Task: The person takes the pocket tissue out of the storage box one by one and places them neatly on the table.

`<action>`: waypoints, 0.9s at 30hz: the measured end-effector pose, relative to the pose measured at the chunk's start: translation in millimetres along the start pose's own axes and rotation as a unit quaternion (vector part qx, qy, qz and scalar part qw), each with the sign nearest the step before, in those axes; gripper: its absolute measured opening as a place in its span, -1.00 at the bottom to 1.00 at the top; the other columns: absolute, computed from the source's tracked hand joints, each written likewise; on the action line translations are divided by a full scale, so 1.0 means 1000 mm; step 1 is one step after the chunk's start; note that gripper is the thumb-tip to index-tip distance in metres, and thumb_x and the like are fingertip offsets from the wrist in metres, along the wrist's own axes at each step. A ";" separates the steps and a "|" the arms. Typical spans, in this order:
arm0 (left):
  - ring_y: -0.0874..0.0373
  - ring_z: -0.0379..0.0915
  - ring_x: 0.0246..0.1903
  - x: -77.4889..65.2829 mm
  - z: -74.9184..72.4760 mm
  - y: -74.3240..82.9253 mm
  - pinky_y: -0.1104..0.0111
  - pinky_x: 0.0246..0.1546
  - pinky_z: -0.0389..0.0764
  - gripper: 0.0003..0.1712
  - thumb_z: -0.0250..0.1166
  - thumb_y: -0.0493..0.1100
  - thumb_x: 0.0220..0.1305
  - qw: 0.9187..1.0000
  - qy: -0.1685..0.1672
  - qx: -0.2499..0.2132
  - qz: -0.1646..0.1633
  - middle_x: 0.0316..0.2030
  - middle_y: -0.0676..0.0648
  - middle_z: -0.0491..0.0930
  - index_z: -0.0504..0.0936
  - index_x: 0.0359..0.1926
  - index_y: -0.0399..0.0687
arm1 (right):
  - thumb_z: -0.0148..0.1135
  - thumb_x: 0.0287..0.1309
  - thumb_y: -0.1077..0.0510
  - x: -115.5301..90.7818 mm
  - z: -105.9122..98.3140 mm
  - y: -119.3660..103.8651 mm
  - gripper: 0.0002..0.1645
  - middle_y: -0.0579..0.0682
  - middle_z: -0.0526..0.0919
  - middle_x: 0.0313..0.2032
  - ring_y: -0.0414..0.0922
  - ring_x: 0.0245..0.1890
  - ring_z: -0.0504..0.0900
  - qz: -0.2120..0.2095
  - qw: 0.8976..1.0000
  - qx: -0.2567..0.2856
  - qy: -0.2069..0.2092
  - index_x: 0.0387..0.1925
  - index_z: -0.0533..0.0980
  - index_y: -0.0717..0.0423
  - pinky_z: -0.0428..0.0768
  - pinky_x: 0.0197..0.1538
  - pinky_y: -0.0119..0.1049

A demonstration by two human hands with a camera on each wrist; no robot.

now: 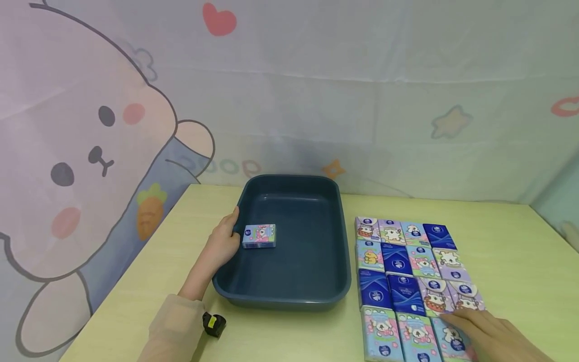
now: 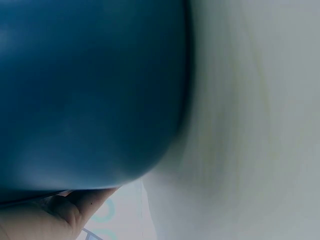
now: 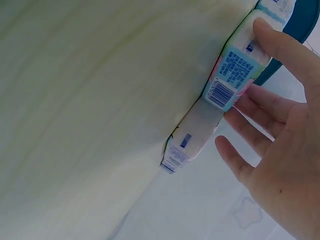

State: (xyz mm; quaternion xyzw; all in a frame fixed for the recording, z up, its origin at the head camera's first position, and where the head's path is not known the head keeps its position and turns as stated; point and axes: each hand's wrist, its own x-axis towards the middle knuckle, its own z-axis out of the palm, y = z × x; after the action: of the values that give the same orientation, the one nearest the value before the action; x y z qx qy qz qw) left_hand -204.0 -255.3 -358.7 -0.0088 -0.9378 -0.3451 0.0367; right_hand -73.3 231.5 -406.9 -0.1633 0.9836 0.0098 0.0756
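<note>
My left hand (image 1: 223,241) grips the left rim of a dark blue plastic bin (image 1: 294,301), its thumb lying over the edge. In the left wrist view, fingers show beside the bin's outer wall (image 2: 90,100). One pocket tissue pack (image 1: 259,236) lies in the bin, near its left wall. On the right, my right hand (image 1: 490,334) spans a light blue tissue pack (image 1: 450,339) at the near right corner of a grid of packs. The right wrist view shows the thumb against one end of that barcoded pack (image 3: 230,75) and fingers at the other end.
Several more tissue packs (image 1: 398,259) lie in close rows right of the bin, some dark blue, some with cartoon prints. A small black item with a yellow mark (image 1: 213,324) is by the left sleeve. A printed cloth (image 1: 294,100) hangs behind the pale table (image 1: 511,241).
</note>
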 end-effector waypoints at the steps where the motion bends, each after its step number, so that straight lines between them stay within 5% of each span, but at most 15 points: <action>1: -0.20 -0.03 0.36 0.000 0.000 0.000 -0.06 0.29 0.14 -0.31 -0.17 -0.35 0.24 1.000 0.000 -0.001 0.000 0.38 -0.27 0.03 -0.08 0.40 -0.20 | -0.14 -0.53 -0.76 0.000 0.001 0.000 0.21 -0.15 0.38 0.12 -0.05 0.15 0.37 -0.001 1.000 -0.001 0.002 0.17 0.33 -0.16 0.43 0.06 0.12; 12: -0.21 -0.03 0.36 -0.001 0.000 0.000 -0.08 0.28 0.15 -0.31 -0.17 -0.35 0.24 1.000 0.000 -0.003 0.000 0.38 -0.28 0.02 -0.08 0.40 -0.21 | -0.16 -0.47 -0.75 0.001 0.002 0.001 0.18 -0.22 0.37 0.07 -0.14 0.06 0.40 -0.037 0.999 -0.012 0.031 0.16 0.34 -0.15 0.50 0.03 0.05; 20: -0.20 -0.03 0.36 -0.002 0.000 0.000 -0.07 0.29 0.14 -0.32 -0.17 -0.35 0.24 1.000 0.002 -0.005 -0.001 0.38 -0.27 0.03 -0.08 0.40 -0.20 | -0.19 -0.41 -0.73 0.000 0.001 -0.003 0.09 -0.41 0.29 -0.01 -0.32 -0.10 0.35 -0.044 0.996 -0.042 0.064 0.17 0.32 -0.28 0.57 -0.03 -0.18; 27: -0.19 -0.02 0.36 -0.001 0.000 0.000 -0.07 0.28 0.17 -0.30 -0.16 -0.37 0.22 1.000 0.005 0.008 0.000 0.37 -0.28 0.04 -0.07 0.40 -0.20 | -0.15 -0.39 -0.72 0.003 0.001 0.000 0.09 -0.20 0.35 0.10 -0.11 0.06 0.40 -0.040 0.999 0.009 0.020 0.19 0.29 -0.27 0.47 0.06 0.09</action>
State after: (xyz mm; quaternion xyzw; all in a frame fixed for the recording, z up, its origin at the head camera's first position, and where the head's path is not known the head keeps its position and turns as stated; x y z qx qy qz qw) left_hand -203.1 -255.0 -358.5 -0.0073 -0.9402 -0.3380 0.0411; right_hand -75.5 230.3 -408.4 -0.2023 0.9776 -0.0048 0.0580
